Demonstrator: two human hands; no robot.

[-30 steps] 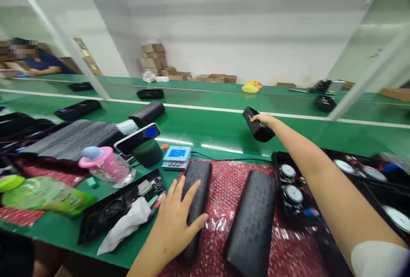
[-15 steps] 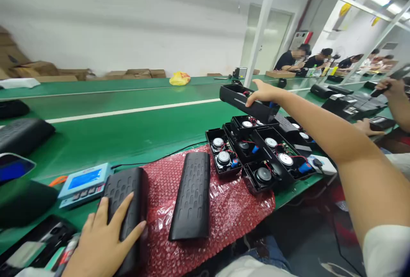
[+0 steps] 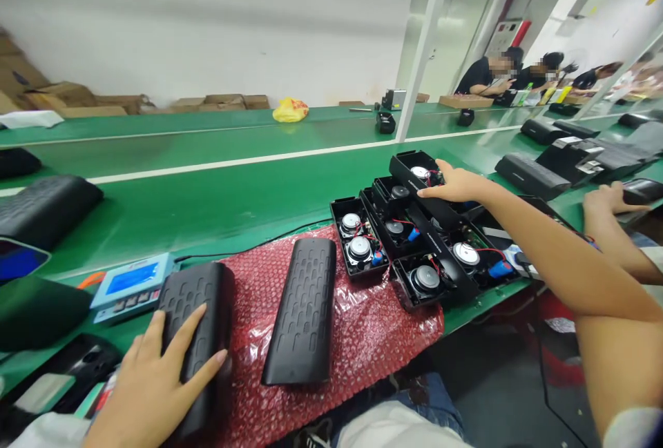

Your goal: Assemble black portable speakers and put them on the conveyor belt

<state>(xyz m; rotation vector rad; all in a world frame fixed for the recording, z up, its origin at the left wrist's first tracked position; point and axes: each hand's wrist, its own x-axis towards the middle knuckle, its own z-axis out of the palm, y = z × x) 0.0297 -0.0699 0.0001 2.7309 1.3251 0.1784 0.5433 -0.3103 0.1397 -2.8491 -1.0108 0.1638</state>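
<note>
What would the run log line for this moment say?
left hand flat on black cover | right hand on open speaker housing atop stack | second cover on bubble wrap

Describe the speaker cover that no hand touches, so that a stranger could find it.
Find the red bubble wrap at the near edge of the green table. Two black ribbed covers lie on it; the free cover is the right one, next to the open speaker housings, while the left hand presses the other.

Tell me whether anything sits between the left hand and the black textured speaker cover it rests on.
Nothing visible does. The left hand lies flat, directly on the black textured speaker cover at the edge of the red bubble wrap sheet; fingers spread, not gripping.
</note>
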